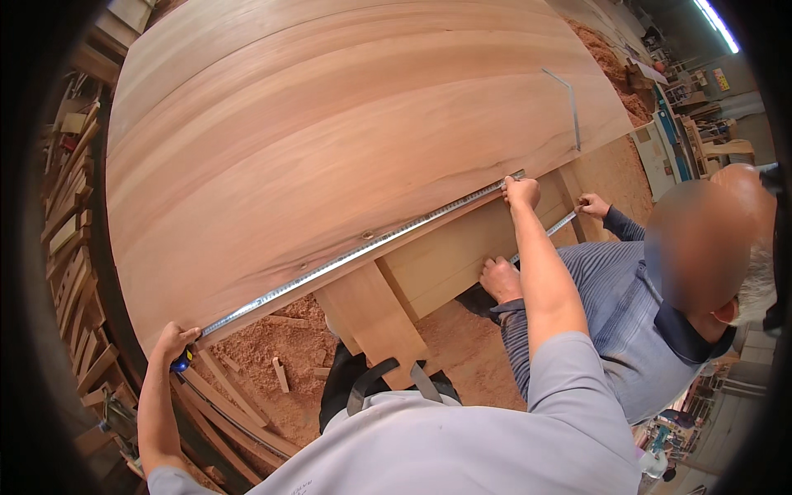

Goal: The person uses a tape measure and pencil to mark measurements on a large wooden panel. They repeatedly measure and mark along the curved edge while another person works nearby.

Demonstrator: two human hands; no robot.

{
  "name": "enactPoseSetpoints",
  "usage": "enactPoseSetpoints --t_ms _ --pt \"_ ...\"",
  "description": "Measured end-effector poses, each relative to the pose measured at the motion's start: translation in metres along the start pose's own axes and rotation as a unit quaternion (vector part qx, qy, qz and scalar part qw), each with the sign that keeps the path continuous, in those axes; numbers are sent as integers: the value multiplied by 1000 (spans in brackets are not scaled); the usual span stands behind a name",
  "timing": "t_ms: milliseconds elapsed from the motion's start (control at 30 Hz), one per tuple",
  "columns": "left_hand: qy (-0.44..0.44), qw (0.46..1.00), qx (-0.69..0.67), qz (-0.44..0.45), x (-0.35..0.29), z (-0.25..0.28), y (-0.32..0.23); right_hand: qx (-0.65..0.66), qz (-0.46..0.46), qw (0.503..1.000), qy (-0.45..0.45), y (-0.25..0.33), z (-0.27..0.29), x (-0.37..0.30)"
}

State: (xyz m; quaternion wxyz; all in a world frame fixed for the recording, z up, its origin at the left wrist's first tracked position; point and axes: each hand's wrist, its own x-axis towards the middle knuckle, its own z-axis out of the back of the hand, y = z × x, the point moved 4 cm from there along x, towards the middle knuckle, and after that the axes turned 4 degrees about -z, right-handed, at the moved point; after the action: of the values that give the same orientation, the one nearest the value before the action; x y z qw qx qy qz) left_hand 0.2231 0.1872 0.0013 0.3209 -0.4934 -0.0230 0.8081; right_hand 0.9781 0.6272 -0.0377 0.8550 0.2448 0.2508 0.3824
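Note:
A broad wooden panel (pixel 346 107) lies in front of me. Along its near edge a silver tape measure (pixel 363 249) is pulled out straight, slanting up from left to right. At the panel's near left corner, my left hand (pixel 171 342) is closed round the blue case of the tape measure. My right hand (pixel 521 193) pinches the far end of the blade near the right part of the same edge. My fingers partly hide that end. An L-shaped metal rod (pixel 571 107) lies on the panel's right side.
To my right, a person in a striped shirt (pixel 606 289) stretches a second tape measure (pixel 561 223) over a lower board (pixel 450 264). Reddish shavings (pixel 289 355) cover the floor under the edge. Stacked curved wooden pieces (pixel 74 272) stand at the left.

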Motion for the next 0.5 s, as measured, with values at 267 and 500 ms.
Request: enactPoseSetpoints --t_ms 267,500 --pt "43 991 106 -76 -20 6 -19 70 -3 995 72 -18 -42 44" --pt "32 986 159 26 4 22 24 -7 39 995 91 -35 -34 82"
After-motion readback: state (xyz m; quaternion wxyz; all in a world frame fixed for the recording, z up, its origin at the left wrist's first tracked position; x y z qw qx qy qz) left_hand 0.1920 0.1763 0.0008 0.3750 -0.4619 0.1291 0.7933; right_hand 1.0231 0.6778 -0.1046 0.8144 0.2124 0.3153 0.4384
